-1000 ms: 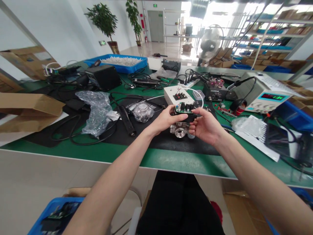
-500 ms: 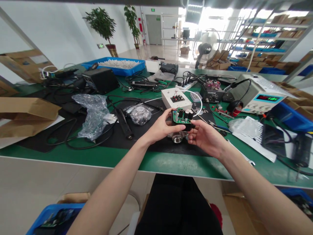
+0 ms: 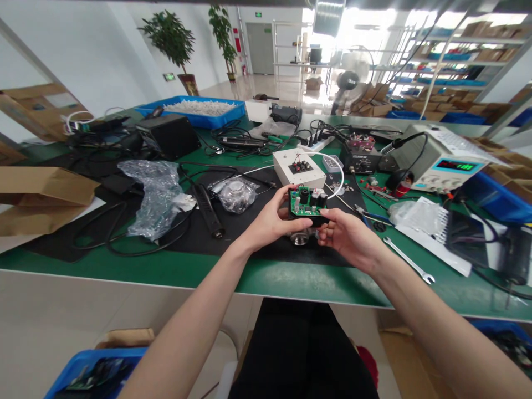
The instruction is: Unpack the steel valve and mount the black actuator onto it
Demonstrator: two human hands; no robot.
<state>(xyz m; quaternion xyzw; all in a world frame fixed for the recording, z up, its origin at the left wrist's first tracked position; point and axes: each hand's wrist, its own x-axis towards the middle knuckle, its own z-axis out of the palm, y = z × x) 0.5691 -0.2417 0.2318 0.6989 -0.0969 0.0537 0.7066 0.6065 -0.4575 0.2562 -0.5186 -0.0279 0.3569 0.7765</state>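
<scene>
A green circuit board (image 3: 305, 200) with black and white components sits in a black housing (image 3: 318, 220), above a round threaded metal fitting (image 3: 300, 238). My left hand (image 3: 270, 220) grips the housing from the left, with the thumb along its front and the other fingers behind. On the right, my right hand (image 3: 347, 233) holds the near right corner of the board and housing between thumb and fingertips, its other fingers curled below. The palms hide part of the housing's sides. Just behind stands a white box (image 3: 297, 169) with black knobs or terminals on it.
A plastic-wrapped round part (image 3: 238, 194) and a black handheld tool (image 3: 208, 210) lie to the left. To the right are a wrench (image 3: 409, 260), pliers (image 3: 369, 213) and a power supply (image 3: 440, 166). The green table's edge (image 3: 249, 291) runs in front of me.
The circuit board has tilted so its top faces me more. My right fingertips have shifted slightly onto its near right corner, and the metal fitting shows a little less.
</scene>
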